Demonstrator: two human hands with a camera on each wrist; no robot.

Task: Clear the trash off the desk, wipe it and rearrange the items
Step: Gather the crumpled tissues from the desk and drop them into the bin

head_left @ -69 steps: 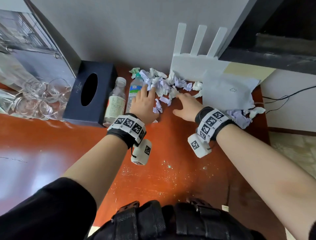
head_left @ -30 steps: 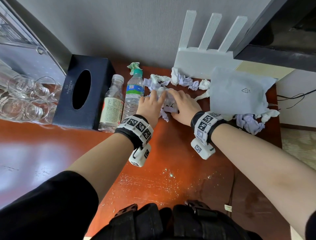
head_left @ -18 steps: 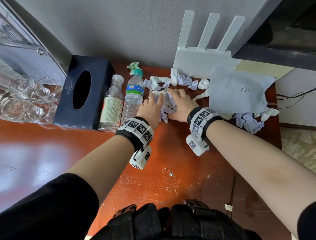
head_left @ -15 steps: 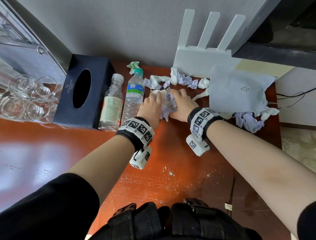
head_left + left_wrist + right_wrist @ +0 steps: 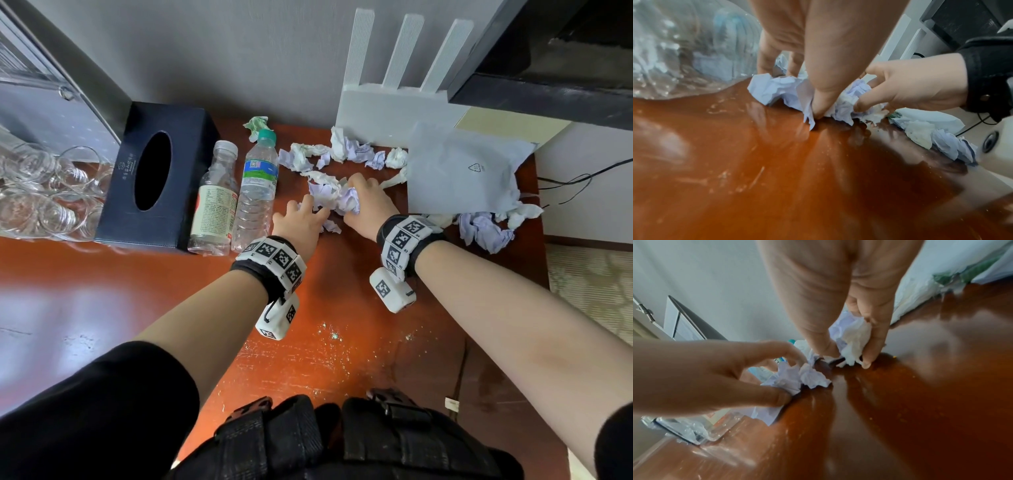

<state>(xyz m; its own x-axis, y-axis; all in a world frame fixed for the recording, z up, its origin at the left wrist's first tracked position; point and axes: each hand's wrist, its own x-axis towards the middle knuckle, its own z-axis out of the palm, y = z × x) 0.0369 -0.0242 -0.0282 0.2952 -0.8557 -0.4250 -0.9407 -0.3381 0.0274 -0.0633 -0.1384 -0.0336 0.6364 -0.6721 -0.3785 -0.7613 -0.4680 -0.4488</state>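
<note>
Two hands gathering crumpled paper scraps (image 5: 334, 198) on a red-brown desk (image 5: 342, 342). Left hand (image 5: 301, 222), fingers curled, pinching scraps against the desktop just right of two plastic bottles (image 5: 236, 195). Right hand (image 5: 368, 202) clutching a white-and-lilac wad. More scraps strewn along the wall beside a white router (image 5: 387, 113) and a pale bag (image 5: 459, 174). Dark tissue box (image 5: 154, 178) and glasses (image 5: 41, 195) at left.

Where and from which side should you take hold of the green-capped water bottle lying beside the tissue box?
Grip the green-capped water bottle around its ribbed middle, from above. It lies flat on the desk, pressed against the white-capped bottle, so only its top and right flank are free.
</note>
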